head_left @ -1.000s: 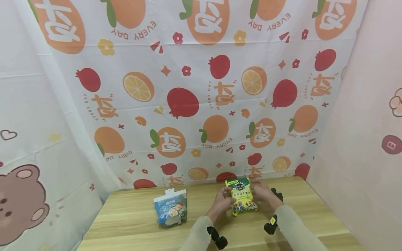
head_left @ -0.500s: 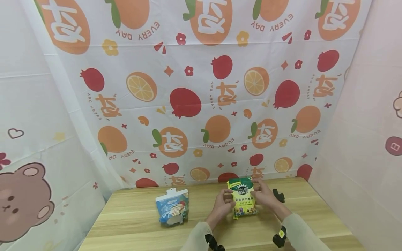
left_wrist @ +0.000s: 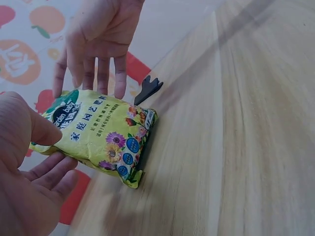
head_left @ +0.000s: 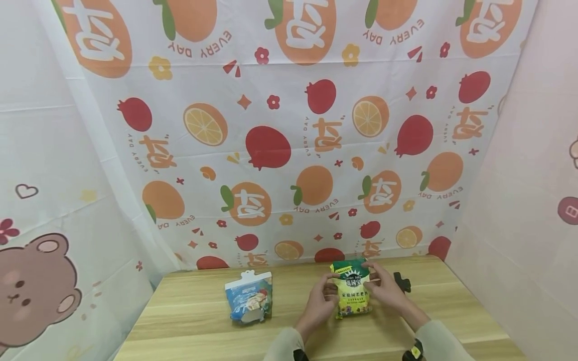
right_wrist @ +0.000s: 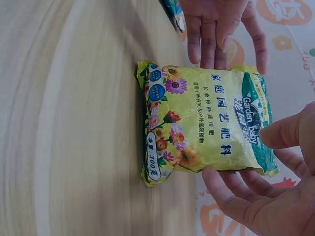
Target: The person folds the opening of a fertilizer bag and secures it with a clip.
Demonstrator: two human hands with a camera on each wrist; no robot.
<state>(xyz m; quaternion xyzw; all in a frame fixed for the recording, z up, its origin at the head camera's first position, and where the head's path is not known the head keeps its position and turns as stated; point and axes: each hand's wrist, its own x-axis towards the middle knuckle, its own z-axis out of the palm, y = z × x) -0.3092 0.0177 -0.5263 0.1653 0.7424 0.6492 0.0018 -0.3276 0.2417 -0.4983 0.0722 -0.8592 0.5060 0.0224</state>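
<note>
A yellow and green fertilizer bag (head_left: 353,290), printed with flowers, stands nearly upright on the wooden table with its front towards me. My left hand (head_left: 319,303) holds its left side, the thumb on the front and the fingers around the edge. On the opposite side my right hand (head_left: 387,292) grips the upper part, as the right wrist view shows: thumb (right_wrist: 283,132) against the green top, fingers along the edge and behind. The bag's back is hidden. Just right of the right hand lies a black clip-like piece (head_left: 402,282).
A blue bag (head_left: 250,301) with a white clip (head_left: 248,278) across its top stands to the left on the table (head_left: 189,311). Behind the table hangs a fruit-print cloth (head_left: 280,115), with pale cloth walls on both sides.
Both hands have tilted the fertilizer bag more upright and shifted it slightly. My right hand's thumb has come onto the bag's front. The blue bag stays in place.
</note>
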